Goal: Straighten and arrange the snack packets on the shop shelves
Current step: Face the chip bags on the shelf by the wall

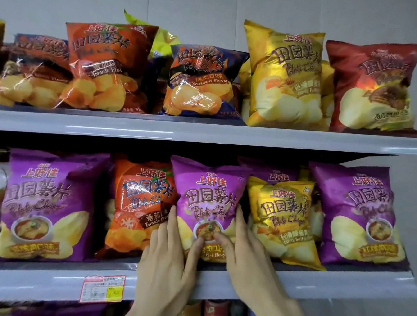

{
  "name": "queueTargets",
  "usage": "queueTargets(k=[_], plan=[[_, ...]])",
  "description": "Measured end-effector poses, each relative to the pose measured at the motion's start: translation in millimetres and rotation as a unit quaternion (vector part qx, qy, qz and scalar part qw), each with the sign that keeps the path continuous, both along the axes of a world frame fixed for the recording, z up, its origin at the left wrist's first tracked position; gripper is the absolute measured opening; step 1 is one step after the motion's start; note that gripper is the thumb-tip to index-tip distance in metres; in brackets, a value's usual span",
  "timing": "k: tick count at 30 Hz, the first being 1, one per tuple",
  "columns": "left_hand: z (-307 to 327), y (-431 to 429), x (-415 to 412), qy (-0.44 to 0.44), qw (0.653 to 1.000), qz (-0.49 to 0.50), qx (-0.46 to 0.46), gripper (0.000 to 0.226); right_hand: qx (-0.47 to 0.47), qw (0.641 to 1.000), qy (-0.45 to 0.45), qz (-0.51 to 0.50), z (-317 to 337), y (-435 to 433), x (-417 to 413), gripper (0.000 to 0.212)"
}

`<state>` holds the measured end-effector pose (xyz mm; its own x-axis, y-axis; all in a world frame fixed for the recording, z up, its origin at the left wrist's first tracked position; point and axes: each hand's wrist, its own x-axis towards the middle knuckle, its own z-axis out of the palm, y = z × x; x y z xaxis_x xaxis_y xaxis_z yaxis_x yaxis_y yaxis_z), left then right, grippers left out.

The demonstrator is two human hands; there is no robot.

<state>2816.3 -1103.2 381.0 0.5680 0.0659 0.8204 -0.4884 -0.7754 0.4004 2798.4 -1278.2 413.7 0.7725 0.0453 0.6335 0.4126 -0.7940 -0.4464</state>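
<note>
The purple packet stands upright near the middle of the lower shelf, its bottom edge just behind the shelf lip, held from both sides. The left hand lies along its left edge with fingers stretched up the side and the thumb pressed on the front near the printed bowl. The right hand mirrors it on the right edge, its thumb meeting the front just beside the other thumb. Each hand thus holds an edge narrowly between thumb and fingers. Just outside the left fingers, and partly tucked behind the held packet, sits an orange tomato packet. Just outside the right fingers a yellow packet touches or nearly touches the held one. Farther out on either side stand two more purple bags, and below the left wrist a price tag is stuck to the shelf face. The step in hand looks like squaring this packet in its row. The next move probably calls for a light push back and a small twist so its face sits flush with its neighbours, without crushing the puffed bag. Above the fingers, the upper shelf has a slumped dark packet and a low barbecue packet that seem to need straightening later.
</note>
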Motion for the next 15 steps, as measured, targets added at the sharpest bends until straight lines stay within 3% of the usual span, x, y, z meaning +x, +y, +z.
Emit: queueTargets(k=[8, 15], plan=[[-1.8, 8.4, -0.7, -0.004, 1.000, -0.023, -0.007, 0.094, 0.018, 1.000, 0.012, -0.013, 5.4, 1.5, 5.2, 0.088], [9.7, 17.2, -12.3, 0.048, 0.998, -0.037, 0.012, 0.095, -0.054, 0.998, 0.016, -0.027, 16.9, -4.5, -11.2, 0.076]])
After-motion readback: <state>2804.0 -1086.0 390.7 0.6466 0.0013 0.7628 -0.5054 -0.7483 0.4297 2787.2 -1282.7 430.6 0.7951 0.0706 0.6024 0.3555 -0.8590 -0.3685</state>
